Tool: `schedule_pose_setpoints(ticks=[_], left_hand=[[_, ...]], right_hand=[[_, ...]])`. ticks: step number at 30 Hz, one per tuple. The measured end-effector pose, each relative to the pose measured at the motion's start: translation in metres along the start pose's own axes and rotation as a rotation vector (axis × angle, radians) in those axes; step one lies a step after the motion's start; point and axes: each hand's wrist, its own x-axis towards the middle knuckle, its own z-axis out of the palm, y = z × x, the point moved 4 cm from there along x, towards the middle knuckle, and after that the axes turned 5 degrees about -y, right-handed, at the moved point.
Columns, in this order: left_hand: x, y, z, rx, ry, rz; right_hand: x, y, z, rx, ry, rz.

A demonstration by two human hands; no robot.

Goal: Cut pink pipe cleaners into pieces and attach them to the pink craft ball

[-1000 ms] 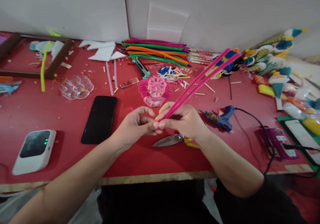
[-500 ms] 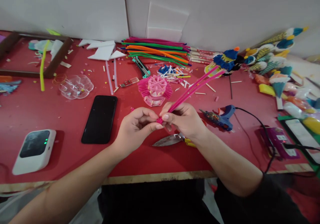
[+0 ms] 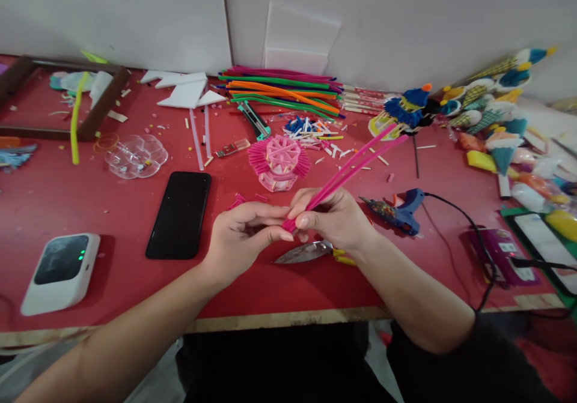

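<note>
Bright pink pipe cleaners (image 3: 323, 193) are pinched together between the thumb and fingers of my right hand (image 3: 331, 217). Their long ends slant up and to the right, slightly spread apart, while their lower ends meet by my fingertips. My left hand (image 3: 246, 232) closes its thumb and fingertips on that lower end. Just beyond both hands stands a pink fuzzy model (image 3: 279, 161) with fan-like sides. Short pink pieces (image 3: 238, 200) lie behind my left fingers. Beneath my hands rest scissors (image 3: 306, 251) with yellow handles, partly covered by my right hand.
A blue glue gun (image 3: 399, 212) with a black cord lies at right. To the left are a black phone (image 3: 179, 215) and a white device (image 3: 62, 274). Coloured pipe cleaners (image 3: 283, 93), a utility knife (image 3: 255, 121) and finished figures (image 3: 408, 109) sit farther back.
My left fingers have straightened somewhat at the lower end of the pipe cleaners. The upper ends have spread a little apart. More pink pieces show behind my left hand.
</note>
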Motion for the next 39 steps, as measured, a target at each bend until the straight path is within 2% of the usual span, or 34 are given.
schedule_pose_setpoints(ticks=[5, 12, 17, 23, 32, 39], left_hand=[[0.0, 0.005, 0.001, 0.063, 0.031, 0.114], [-0.005, 0.006, -0.005, 0.286, 0.11, 0.186], [-0.005, 0.006, -0.004, 0.273, 0.092, 0.22], [-0.004, 0.011, -0.003, 0.278, 0.067, 0.27], [-0.004, 0.01, -0.005, 0.299, 0.104, 0.164], [-0.006, 0.01, -0.007, 0.305, 0.104, 0.134]], right_hand=[[0.001, -0.001, 0.001, 0.011, 0.033, -0.098], [0.0, 0.0, 0.001, 0.001, 0.061, -0.152], [0.0, -0.003, 0.002, -0.028, 0.103, -0.161], [-0.002, -0.006, 0.002, -0.149, 0.114, -0.29], [-0.005, -0.003, -0.002, -0.207, 0.175, -0.191], [-0.003, -0.004, 0.001, -0.137, 0.113, -0.2]])
